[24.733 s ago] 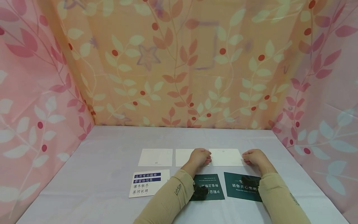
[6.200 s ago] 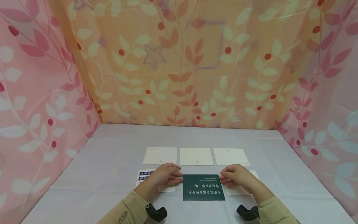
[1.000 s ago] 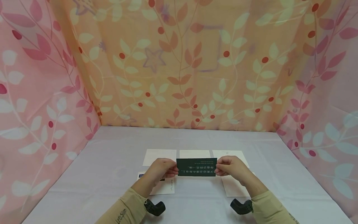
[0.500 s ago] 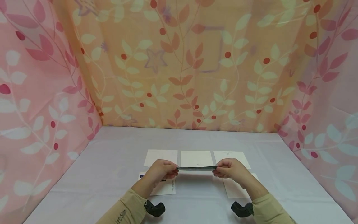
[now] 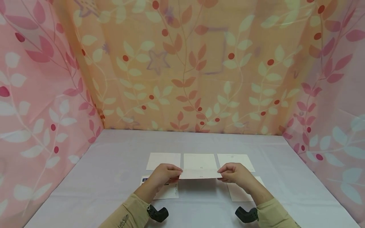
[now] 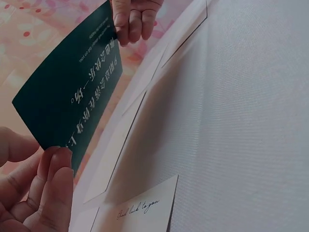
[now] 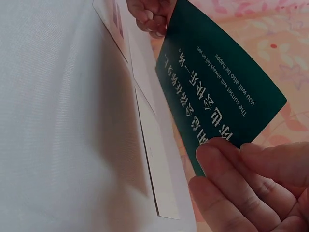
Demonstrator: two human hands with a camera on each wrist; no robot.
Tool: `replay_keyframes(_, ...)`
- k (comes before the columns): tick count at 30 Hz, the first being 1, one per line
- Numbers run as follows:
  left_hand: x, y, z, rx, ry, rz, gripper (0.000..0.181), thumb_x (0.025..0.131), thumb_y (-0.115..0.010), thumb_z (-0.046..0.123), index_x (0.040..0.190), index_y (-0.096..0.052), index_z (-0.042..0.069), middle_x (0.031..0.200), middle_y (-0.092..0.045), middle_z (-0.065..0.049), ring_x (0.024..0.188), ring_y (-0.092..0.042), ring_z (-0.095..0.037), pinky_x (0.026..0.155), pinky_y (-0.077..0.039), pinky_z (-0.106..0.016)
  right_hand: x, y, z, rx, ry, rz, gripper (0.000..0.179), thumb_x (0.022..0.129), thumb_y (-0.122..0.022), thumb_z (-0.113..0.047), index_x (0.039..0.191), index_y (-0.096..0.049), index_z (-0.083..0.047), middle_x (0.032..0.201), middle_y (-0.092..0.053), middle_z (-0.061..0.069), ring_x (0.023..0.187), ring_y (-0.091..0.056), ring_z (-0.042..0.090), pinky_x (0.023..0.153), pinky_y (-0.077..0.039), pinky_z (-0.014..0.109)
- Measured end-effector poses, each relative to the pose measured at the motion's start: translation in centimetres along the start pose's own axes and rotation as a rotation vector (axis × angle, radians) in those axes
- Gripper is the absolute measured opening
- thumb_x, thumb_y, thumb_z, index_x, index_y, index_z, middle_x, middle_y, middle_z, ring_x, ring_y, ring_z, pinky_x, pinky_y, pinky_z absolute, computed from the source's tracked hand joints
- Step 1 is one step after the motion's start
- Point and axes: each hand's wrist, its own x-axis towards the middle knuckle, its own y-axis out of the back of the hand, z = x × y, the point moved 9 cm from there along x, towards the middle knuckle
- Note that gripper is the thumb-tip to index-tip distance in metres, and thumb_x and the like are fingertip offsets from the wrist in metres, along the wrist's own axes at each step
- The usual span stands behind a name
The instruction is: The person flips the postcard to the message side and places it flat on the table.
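Above the table, both hands hold a postcard between them by its two short ends. Its white back (image 5: 200,174) faces up in the head view. The wrist views show its dark green face (image 6: 72,82) with white Chinese and English lettering on the underside. My left hand (image 5: 166,174) pinches the left end between thumb and fingers. At the right end, my right hand (image 5: 235,173) pinches it the same way. A white card with blue-banded lettering (image 5: 168,191) lies partly hidden under the left hand. Another white card (image 5: 240,192) is partly covered by the right hand.
Behind the hands, a row of white cards lies on the white-covered table (image 5: 119,183): a left card (image 5: 163,160), a middle card (image 5: 199,160) and a right card (image 5: 239,161). Patterned cloth walls (image 5: 182,79) enclose the table's back and sides.
Earlier two green cards lay in front; the right one then became a white card. The middle one was lifted green side toward the head camera, then tipped over edge-on to white side up.
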Motion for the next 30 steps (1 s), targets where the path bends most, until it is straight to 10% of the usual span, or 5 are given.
replay_keyframes(30,0.04,0.09,-0.19,-0.013,-0.007,0.055,0.032,0.079,-0.068,0.007,0.109,-0.058,0.004,0.076,-0.063,-0.006,0.068,-0.061,-0.018,0.068,-0.054,-0.033,0.24,0.43,0.80,-0.076,-0.053,0.223,0.015,0.082,-0.066,-0.009,0.084,-0.057,0.003,0.072,-0.067,0.011,0.065,-0.064,0.021,0.065,-0.055,0.038)
